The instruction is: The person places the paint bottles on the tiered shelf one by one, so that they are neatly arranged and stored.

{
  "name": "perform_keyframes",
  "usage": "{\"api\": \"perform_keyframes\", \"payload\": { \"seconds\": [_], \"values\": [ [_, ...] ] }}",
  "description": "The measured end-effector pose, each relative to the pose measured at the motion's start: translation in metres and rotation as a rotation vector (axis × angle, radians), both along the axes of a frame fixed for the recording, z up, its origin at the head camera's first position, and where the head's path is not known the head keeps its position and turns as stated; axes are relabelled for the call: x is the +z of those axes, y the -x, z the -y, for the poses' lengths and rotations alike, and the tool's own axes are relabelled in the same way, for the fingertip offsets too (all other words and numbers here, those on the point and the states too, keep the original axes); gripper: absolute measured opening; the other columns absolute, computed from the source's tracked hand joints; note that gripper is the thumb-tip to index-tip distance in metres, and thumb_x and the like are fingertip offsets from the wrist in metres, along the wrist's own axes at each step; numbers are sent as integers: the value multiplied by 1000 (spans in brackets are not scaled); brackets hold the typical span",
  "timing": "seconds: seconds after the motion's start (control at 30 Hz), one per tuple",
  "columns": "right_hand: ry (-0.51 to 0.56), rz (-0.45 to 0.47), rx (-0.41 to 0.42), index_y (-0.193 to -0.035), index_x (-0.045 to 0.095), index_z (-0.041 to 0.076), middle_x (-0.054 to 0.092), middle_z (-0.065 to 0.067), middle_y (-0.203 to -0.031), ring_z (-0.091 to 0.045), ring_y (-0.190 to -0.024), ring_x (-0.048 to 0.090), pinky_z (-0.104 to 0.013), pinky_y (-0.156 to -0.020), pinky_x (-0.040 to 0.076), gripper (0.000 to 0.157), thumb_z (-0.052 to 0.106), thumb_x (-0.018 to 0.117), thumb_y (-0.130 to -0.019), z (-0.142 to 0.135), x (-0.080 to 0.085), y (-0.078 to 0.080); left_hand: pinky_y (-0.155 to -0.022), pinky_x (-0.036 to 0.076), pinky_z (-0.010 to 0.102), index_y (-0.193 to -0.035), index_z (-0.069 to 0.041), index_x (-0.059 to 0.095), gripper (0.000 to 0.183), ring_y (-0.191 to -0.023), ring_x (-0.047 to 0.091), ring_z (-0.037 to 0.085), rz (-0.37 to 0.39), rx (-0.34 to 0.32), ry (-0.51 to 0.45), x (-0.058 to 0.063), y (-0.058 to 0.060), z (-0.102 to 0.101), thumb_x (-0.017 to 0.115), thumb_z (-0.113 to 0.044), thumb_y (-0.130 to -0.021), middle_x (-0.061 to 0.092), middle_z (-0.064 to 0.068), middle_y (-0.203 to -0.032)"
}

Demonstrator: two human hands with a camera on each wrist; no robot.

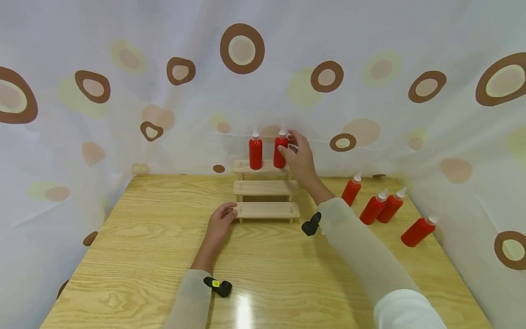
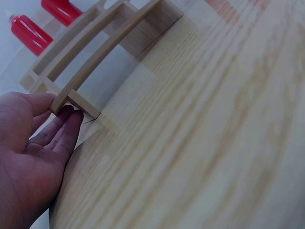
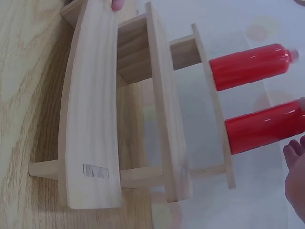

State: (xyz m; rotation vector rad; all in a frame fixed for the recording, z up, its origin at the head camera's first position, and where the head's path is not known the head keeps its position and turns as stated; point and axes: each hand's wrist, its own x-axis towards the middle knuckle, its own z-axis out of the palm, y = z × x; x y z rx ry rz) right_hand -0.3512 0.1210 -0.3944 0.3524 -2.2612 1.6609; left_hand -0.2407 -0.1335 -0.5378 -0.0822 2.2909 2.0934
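Note:
A three-step wooden stand (image 1: 267, 210) stands on the table near the wall. My left hand (image 1: 222, 221) is at the left end of its lowest step; in the left wrist view the thumb (image 2: 43, 101) is at the edge and the fingertips (image 2: 71, 114) are under it. Two red bottles with white tips stand upright on the top step, a left bottle (image 1: 255, 154) and a right bottle (image 1: 280, 157). Beside the right one is my right hand (image 1: 302, 160), its thumb overlapping the bottle and its fingers loosely bent, a gap showing in the right wrist view.
Several more red bottles stand at the right of the table, among them a back one (image 1: 351, 191) and a front one (image 1: 417, 232). A patterned white cloth (image 1: 263, 100) hangs behind and at both sides. The wooden tabletop (image 1: 135, 256) stretches around the stand.

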Motion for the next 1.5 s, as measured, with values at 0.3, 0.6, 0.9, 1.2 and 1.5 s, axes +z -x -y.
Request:
{"api": "perform_keyframes", "payload": {
  "seconds": [0.3,0.6,0.9,1.2,1.5],
  "values": [
    [72,-29,-14,-147,43,-2,44,-26,-142,-41,-134,45,-49,-117,37,58,11,67,-97,-25,9,-40,-106,46,44,-134,-13,62,33,-122,55,26,17,4,-17,2,0,0,60,-24,-103,58,13,-132],
    [154,-14,-114,-148,45,7,44,-11,-144,-24,-134,46,-41,-116,38,59,19,70,-96,-73,-16,-87,-107,45,45,-136,-12,61,36,-122,54,26,28,-9,-16,2,0,1,60,-25,-103,57,14,-133],
    [173,-7,-301,-144,50,12,50,-9,-139,-22,-130,51,-25,-110,43,54,17,71,-95,-115,-51,-134,-104,46,44,-132,-12,63,32,-119,57,27,15,-4,1,5,-1,-1,60,-22,-102,60,15,-129],
    [163,-19,-425,-144,49,9,47,-3,-136,-14,-125,51,-15,-106,43,51,17,69,-97,-152,-74,-162,-102,48,43,-134,-2,60,34,-114,57,25,32,-14,-1,33,-15,-8,58,-14,-103,61,18,-126],
    [85,-8,-550,-141,52,3,48,-8,-134,-26,-124,52,-19,-107,45,49,11,69,-96,-166,-92,-163,-105,46,45,-135,-9,61,35,-118,56,26,20,7,-8,0,1,-2,59,-22,-103,59,15,-129]
  ]
}}
